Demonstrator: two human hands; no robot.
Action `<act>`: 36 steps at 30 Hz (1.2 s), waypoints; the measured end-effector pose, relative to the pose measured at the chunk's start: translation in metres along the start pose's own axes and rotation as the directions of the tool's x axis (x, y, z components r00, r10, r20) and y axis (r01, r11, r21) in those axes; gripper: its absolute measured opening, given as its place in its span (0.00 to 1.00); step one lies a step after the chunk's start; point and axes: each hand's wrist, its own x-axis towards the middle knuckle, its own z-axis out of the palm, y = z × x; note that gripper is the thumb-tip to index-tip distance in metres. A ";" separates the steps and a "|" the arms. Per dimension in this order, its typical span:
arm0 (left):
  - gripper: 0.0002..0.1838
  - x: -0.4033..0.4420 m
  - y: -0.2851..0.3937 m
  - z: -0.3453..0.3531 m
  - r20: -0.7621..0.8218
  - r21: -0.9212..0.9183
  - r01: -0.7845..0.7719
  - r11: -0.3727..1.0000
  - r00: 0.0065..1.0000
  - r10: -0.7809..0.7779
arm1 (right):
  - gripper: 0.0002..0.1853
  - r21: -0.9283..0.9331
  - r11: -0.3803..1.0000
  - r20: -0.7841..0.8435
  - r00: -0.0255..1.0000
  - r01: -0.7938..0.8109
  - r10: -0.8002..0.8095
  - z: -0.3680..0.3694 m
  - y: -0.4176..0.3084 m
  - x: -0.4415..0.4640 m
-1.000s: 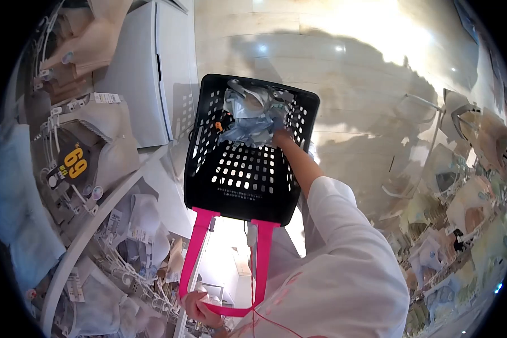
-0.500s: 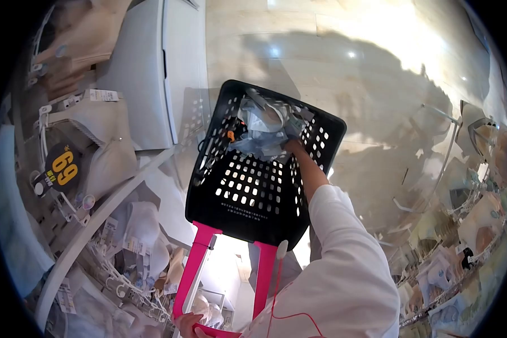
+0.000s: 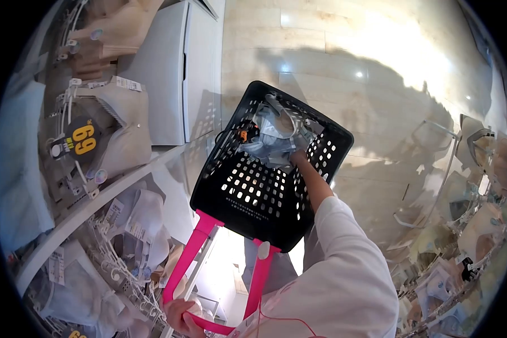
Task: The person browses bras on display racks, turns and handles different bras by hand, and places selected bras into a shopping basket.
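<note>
A black shopping basket [image 3: 252,219] with square holes hangs tilted in front of me, its pink handle [image 3: 187,262] pulled out towards me. My left hand [image 3: 181,318] is wrapped round the end of that handle at the bottom of the view. Down inside the basket, my right hand [image 3: 299,158] touches the right edge of a heap of grey and white garments [image 3: 273,135], which look like bras. Its fingers are mostly hidden by the cloth and shadow. A small orange and black item [image 3: 244,135] lies at the heap's left side.
Bras on hangers [image 3: 127,112] line the left rack, with a black "69" price sign [image 3: 83,139]. A white cabinet [image 3: 166,73] stands behind it. More hanging bras [image 3: 434,281] fill the right side. Pale floor [image 3: 276,39] lies ahead.
The basket has shifted slightly right in view and turned a little clockwise. My left hand has moved slightly left with the handle. My right hand stays by the garments.
</note>
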 end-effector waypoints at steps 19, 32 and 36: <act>0.53 0.016 0.052 -0.015 0.409 -0.049 -0.285 0.957 0.869 0.279 | 0.07 0.918 0.305 -0.049 0.835 0.255 -0.548 -0.371 -0.148 -0.547; 0.21 0.060 0.167 -0.062 0.266 -0.962 0.262 -0.074 0.962 -0.059 | 0.09 0.728 0.212 -0.368 0.632 0.652 -0.683 -0.403 -0.215 -0.706; 0.21 0.058 0.168 -0.115 0.325 -0.886 0.337 -0.317 0.941 0.092 | 0.19 0.864 0.388 -0.044 0.816 0.320 -0.576 -0.408 -0.173 -0.696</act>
